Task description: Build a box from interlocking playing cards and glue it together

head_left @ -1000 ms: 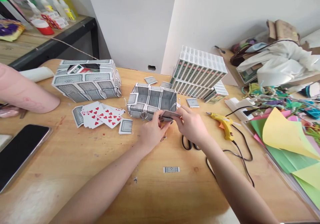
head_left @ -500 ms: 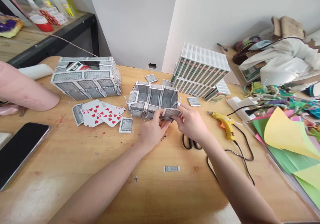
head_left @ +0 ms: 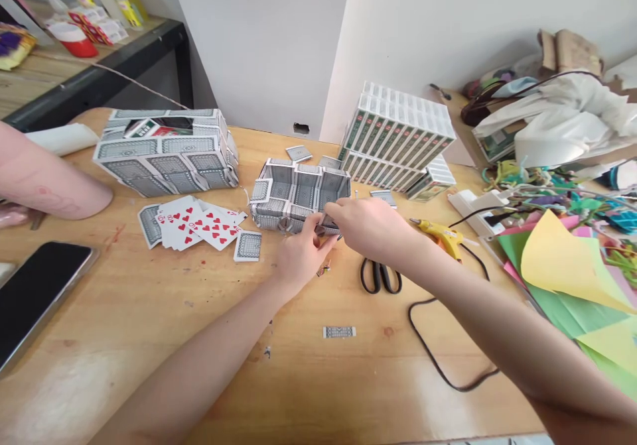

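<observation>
The right hand has shifted left, its fingers' grip unclear over the near rim of the card box, which the left hand pinches.

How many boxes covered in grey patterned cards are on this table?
2: a larger box at the left, behind the loose cards, and a smaller open box in the middle, by the left hand and right hand.

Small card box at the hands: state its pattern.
The small card box shows ornate grey card backs, white-bordered, best in the head view.
</observation>
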